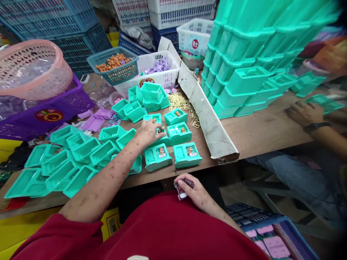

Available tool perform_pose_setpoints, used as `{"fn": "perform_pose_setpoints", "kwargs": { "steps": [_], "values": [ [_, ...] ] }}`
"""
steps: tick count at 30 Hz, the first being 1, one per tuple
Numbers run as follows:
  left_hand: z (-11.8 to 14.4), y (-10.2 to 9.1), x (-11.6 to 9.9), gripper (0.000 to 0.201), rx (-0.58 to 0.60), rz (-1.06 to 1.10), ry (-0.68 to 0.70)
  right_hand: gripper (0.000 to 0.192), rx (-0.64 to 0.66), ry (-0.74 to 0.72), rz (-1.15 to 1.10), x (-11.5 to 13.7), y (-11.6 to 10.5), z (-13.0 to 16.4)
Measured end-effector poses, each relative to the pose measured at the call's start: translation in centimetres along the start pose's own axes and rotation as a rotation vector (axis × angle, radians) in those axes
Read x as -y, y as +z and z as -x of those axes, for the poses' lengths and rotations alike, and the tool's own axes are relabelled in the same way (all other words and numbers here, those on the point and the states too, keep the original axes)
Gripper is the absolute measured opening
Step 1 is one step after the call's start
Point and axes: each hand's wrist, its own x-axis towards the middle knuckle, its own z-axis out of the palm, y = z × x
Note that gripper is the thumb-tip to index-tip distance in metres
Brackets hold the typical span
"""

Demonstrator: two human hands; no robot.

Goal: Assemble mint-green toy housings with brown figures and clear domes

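While the left hand presses fingertips onto a teal tray near the table's front edge, steadying it, the right hand grips perhaps a stamp.

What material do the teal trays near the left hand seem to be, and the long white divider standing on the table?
The teal trays look like moulded plastic with a smooth, slightly glossy finish: uniform colour, crisp moulded edges, soft highlights. The left hand rests on one. The white divider looks like cardboard with a white coated face: its lower end is bent and worn, showing brownish material. This is judged by look alone.
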Motion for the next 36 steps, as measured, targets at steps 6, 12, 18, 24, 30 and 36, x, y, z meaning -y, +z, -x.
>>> {"fn": "perform_pose_setpoints", "kwargs": {
  "steps": [6, 12, 18, 24, 30, 36],
  "values": [
    [-0.9, -0.8, -0.5, 0.033, 0.007, 0.059, 0.047, 0.052, 0.008, -0.049, 0.052, 0.3, 0.8, 1.2],
    [-1.4, -0.1, -0.1, 0.042, 0.029, 0.157, 0.002, 0.044, -0.024, -0.057, 0.047, -0.6, 1.0, 2.9],
    [-1.5, 0.0, 0.8, 0.069, 0.132, 0.181, -0.140, 0.050, -0.029, -0.048, 0.044, -0.2, 1.4, 2.7],
    [-1.3, -2.0, -1.0, 0.075, 0.084, 0.133, -0.204, 0.048, -0.041, -0.100, 0.058, 1.9, 2.0, 3.2],
    [5.6, -2.9, -4.8, 0.048, -0.233, 0.230, -0.013, 0.037, -0.241, -0.229, -0.080, 5.1, 2.2, 4.0],
    [14.7, -2.5, -8.9, 0.048, 0.303, 0.907, 0.396, 0.045, -0.407, -0.342, -0.269, 8.1, 3.1, 1.9]
  ]
}}
